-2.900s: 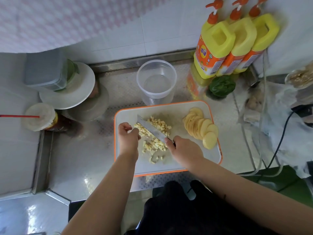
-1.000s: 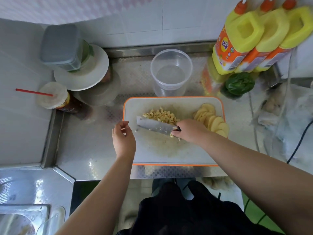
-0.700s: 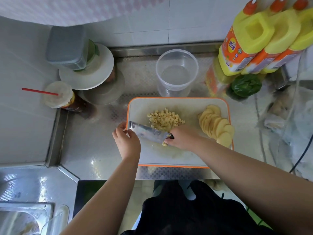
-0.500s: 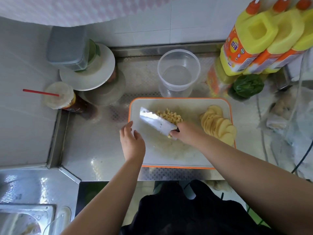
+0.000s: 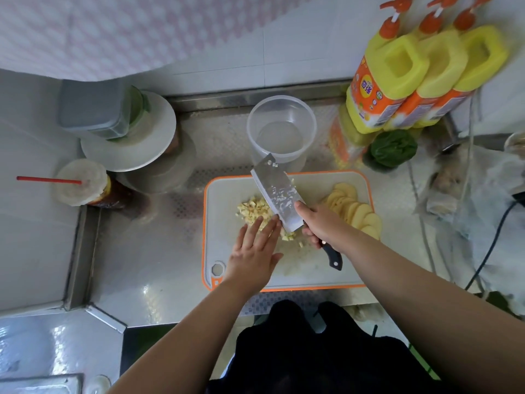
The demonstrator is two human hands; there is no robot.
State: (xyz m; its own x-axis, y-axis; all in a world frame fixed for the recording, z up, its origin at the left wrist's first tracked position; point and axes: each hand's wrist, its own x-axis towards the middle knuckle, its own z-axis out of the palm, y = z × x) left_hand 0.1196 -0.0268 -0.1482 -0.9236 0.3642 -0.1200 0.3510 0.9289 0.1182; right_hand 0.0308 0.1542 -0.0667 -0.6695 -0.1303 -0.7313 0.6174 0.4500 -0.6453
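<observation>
My left hand [image 5: 252,257] lies flat against a heap of small pale-yellow cubes [image 5: 252,210], next to the broad steel cleaver [image 5: 279,194] held by my right hand [image 5: 321,226].

The cubes are rough-cut and matte, and they sit left of centre on the white plastic cutting board with an orange rim [image 5: 312,268]. My left fingers are straight and close together, their tips touching the near side of the heap, just beside the blade. My right fingers curl round the black handle, with one finger stretched up onto the wet, shiny blade face, where a few bits cling. The blade tilts away from me, towards the clear round plastic tub [image 5: 281,129]. Smooth round yellow slices [image 5: 355,209] overlap along the board's right side. The board rests on the dimpled stainless-steel counter [image 5: 159,251].
</observation>
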